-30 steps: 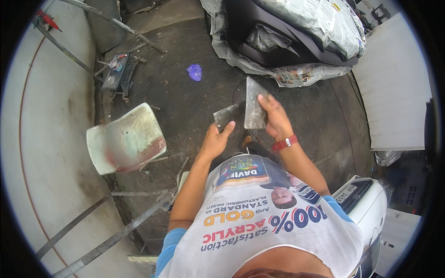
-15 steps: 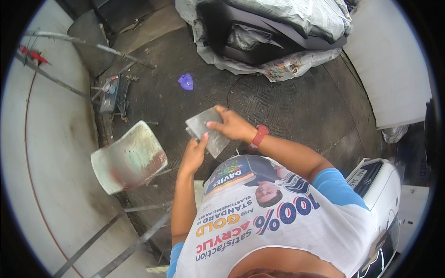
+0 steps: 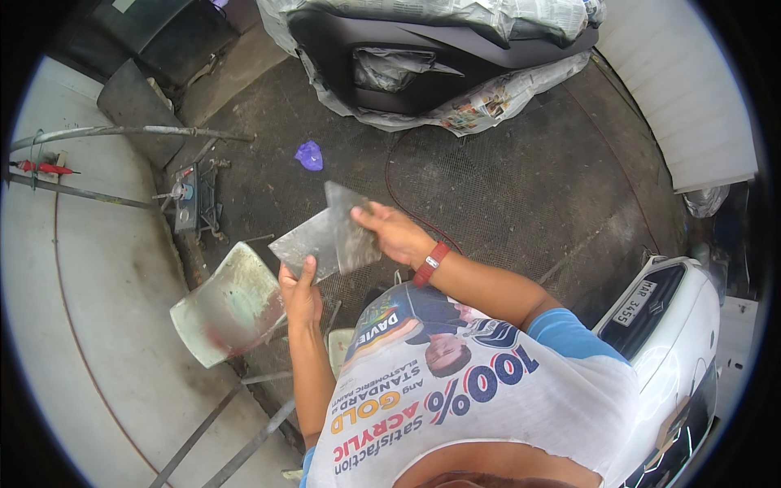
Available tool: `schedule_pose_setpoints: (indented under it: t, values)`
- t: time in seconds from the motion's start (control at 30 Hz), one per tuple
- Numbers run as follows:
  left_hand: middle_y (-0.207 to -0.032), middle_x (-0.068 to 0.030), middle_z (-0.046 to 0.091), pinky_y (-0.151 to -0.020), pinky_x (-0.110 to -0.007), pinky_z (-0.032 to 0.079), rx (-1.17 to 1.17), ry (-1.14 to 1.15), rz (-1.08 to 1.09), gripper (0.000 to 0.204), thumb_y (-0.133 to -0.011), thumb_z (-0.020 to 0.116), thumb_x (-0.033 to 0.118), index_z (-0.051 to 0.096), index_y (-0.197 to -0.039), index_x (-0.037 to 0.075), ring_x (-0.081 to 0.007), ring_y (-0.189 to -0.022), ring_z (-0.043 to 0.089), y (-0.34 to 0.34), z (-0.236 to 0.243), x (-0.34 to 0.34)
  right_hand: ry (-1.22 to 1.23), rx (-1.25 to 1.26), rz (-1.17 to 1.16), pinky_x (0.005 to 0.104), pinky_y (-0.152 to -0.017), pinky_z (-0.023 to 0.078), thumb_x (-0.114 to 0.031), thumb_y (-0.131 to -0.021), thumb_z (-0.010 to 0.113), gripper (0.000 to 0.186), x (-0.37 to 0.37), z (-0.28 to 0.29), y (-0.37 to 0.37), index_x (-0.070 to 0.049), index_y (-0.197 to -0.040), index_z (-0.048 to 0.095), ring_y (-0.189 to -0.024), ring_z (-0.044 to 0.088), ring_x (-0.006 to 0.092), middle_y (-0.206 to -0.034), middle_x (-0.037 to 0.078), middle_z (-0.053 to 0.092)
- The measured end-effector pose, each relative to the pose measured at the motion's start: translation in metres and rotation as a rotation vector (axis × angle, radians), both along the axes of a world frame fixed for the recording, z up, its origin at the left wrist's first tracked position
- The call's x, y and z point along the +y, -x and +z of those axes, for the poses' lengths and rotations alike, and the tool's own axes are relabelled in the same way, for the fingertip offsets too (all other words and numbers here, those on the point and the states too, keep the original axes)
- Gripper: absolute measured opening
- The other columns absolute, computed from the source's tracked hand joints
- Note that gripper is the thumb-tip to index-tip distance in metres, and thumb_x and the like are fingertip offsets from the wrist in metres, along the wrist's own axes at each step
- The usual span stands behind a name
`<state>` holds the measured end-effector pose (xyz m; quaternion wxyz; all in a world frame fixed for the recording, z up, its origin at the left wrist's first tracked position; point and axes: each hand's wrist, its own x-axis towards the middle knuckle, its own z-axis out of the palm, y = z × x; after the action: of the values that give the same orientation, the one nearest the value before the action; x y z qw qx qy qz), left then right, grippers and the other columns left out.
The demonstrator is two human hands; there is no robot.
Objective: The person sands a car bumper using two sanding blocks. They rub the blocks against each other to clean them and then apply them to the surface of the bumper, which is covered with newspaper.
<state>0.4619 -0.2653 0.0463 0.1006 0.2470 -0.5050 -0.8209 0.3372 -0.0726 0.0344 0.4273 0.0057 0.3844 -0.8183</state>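
My left hand (image 3: 299,286) grips a flat grey metal plate (image 3: 297,240) by its lower edge, thumb on the face. My right hand (image 3: 390,236), with a red watch at the wrist, is closed on a second grey, smudged plate (image 3: 346,244), tilted and overlapping the right end of the first. Both plates are in front of my body, above the dark floor. Just left of my hands and lower down stands a worn, pale plastic chair seat (image 3: 220,301) with reddish stains.
A dark vehicle panel wrapped in newspaper (image 3: 431,49) lies ahead. A purple crumpled piece (image 3: 309,154) is on the floor (image 3: 521,179). Metal tubes (image 3: 98,134) and a small grey stand (image 3: 185,207) are at left. A white car part (image 3: 651,366) is at lower right, beside white walls.
My hands and both plates have moved left. The plates came together half a second ago and are now fanned apart again, partly overlapping. The view has shifted slightly.
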Motion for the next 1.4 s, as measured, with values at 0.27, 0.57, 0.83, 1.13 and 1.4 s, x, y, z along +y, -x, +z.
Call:
schedule_pose_setpoints:
  t: [0.27, 0.57, 0.83, 1.13, 1.4]
  values:
    - [-0.142, -0.0123, 0.063, -0.112, -0.037, 0.043, -0.075, 0.518, -0.118, 0.051, -0.106, 0.063, 0.021, 0.051, -0.151, 0.001, -0.0192, -0.131, 0.056, 0.056, 0.025, 0.081, -0.136, 0.071, -0.185, 0.0342, -0.086, 0.06, -0.023, -0.104, 0.07, 0.036, 0.03, 0.0, 0.077, -0.002, -0.131, 0.056, -0.102, 0.072, 0.0168, -0.115, 0.007, 0.072]
    - [-0.127, -0.0178, 0.071, -0.106, -0.041, 0.046, -0.284, 0.638, -0.15, 0.05, -0.111, 0.053, 0.039, 0.061, -0.137, -0.003, -0.0278, -0.121, 0.065, 0.081, 0.032, 0.106, -0.418, 0.615, -0.073, 0.0414, -0.095, 0.054, -0.031, -0.097, 0.076, 0.045, 0.045, -0.022, 0.115, -0.001, -0.123, 0.058, -0.105, 0.07, 0.0241, -0.111, 0.019, 0.073]
    - [-0.124, -0.0156, 0.073, -0.103, -0.038, 0.047, -0.351, 0.626, -0.164, 0.039, -0.108, 0.06, 0.027, 0.065, -0.132, -0.003, -0.0238, -0.116, 0.066, 0.082, 0.015, 0.12, -0.485, 0.862, 0.17, 0.0386, -0.097, 0.053, -0.024, -0.098, 0.075, 0.039, 0.05, -0.016, 0.142, -0.001, -0.127, 0.061, -0.107, 0.067, 0.0188, -0.113, 0.012, 0.074]
    - [-0.113, -0.0135, 0.075, -0.097, -0.036, 0.05, -0.288, 0.485, 0.46, 0.029, -0.101, 0.068, 0.016, 0.068, -0.122, -0.005, -0.0224, -0.102, 0.069, 0.079, 0.013, 0.081, -0.161, 0.959, 0.734, 0.0376, -0.086, 0.056, -0.019, -0.096, 0.077, 0.027, 0.061, -0.013, 0.198, -0.006, -0.119, 0.07, -0.101, 0.073, 0.0194, -0.113, 0.005, 0.076]
    - [-0.1, -0.019, 0.077, -0.084, -0.039, 0.054, -0.609, 0.929, 0.328, 0.026, -0.099, 0.068, 0.013, 0.068, -0.118, -0.006, -0.0247, -0.088, 0.071, 0.093, 0.043, 0.081, -0.166, 1.71, 0.145, 0.0418, -0.087, 0.058, -0.003, -0.088, 0.064, 0.053, 0.006, 0.067, 0.114, -0.021, -0.138, 0.069, -0.102, 0.071, 0.0304, -0.12, 0.01, 0.073]
